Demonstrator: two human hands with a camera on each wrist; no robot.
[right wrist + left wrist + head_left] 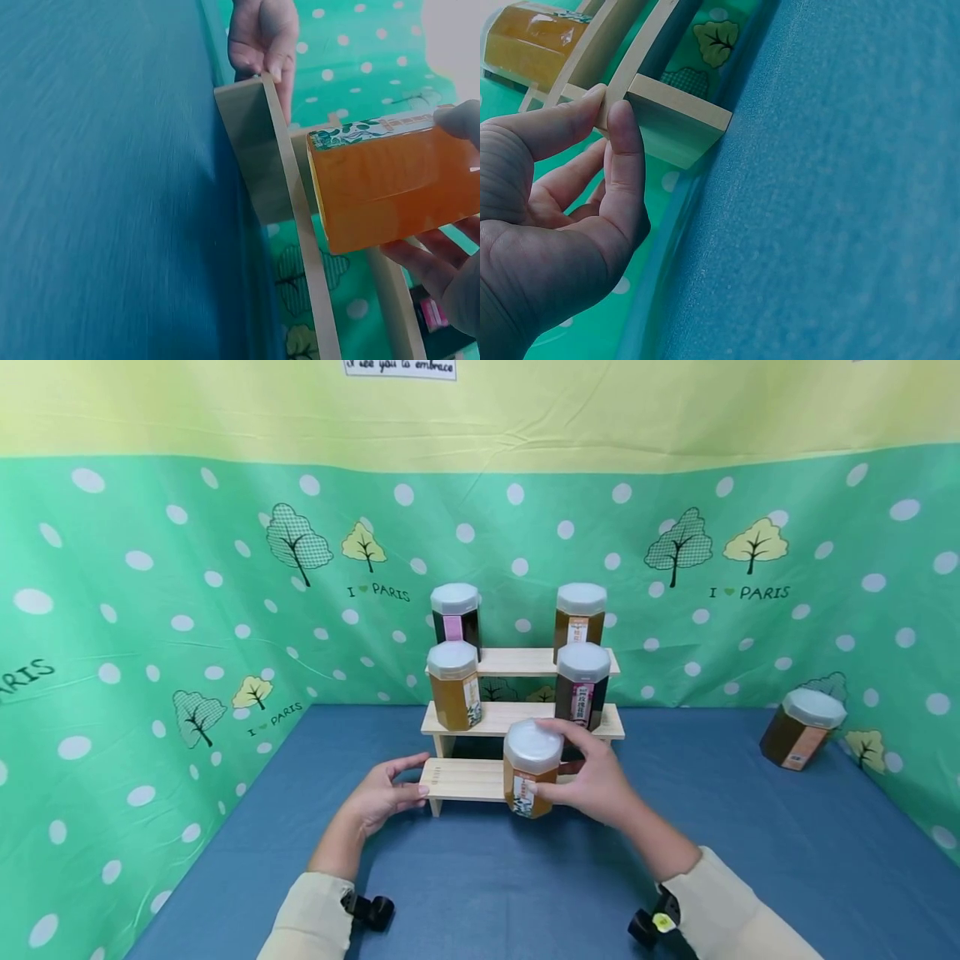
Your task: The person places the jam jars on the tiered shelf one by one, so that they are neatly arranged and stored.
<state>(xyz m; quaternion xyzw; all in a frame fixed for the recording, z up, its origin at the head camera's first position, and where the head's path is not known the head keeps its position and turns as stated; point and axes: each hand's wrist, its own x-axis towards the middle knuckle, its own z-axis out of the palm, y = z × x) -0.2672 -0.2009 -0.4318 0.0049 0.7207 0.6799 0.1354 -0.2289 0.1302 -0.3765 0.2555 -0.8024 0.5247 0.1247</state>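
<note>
My right hand (pixel 600 781) grips a honey jar (pixel 525 789) with a white lid and amber contents, its thumb on the label side. In the head view the jar overlaps the front of the lowest step of a wooden stepped stand (pixel 465 779). A narrow gap shows between the base of the honey jar (pixel 390 184) and the step's board (pixel 304 217) in the right wrist view. With thumb and fingers, my left hand (pixel 382 797) pinches the left end of that step. The left wrist view shows the left hand (pixel 577 202) at the board's end, close up.
On the middle step stand an amber jar (pixel 452 693) and a dark jar (pixel 581 693). The top step carries a dark jar (pixel 456 618) and a brown jar (pixel 579 618). Another brown jar (pixel 798 735) stands on the blue tablecloth (pixel 720 793) at right, before a green curtain (pixel 480 510).
</note>
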